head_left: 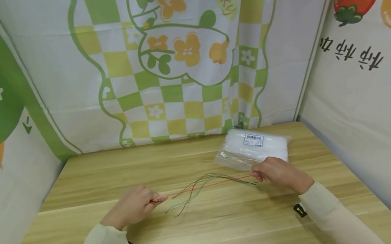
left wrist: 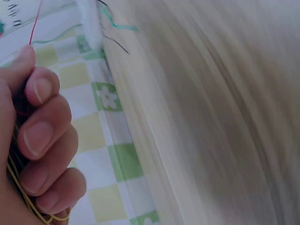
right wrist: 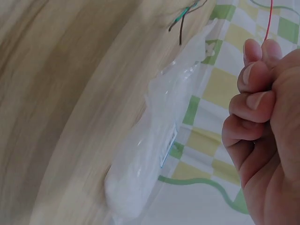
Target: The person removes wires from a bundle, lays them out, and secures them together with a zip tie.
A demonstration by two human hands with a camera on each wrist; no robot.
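A thin red cord (head_left: 209, 185) runs nearly straight between the two hands, above the wooden table. My left hand (head_left: 134, 206) grips one end between thumb and forefinger, its other fingers curled round a bundle of dark, red and yellow cords (left wrist: 16, 180). On the right, the thumb and fingertips of my right hand (head_left: 283, 173) pinch the red cord's other part. Several loose dark and green cords (head_left: 181, 203) lie in an arc on the table between the hands. Dark cord ends (right wrist: 181, 33) show in the right wrist view. How the bundle sits inside the left palm is partly hidden.
Just behind the right hand lies a clear plastic bag (head_left: 236, 141) of white contents with a barcode label. The wooden table (head_left: 212, 237) stretches back to a checked, flower-printed curtain (head_left: 179, 112). Printed cloth walls stand on both sides.
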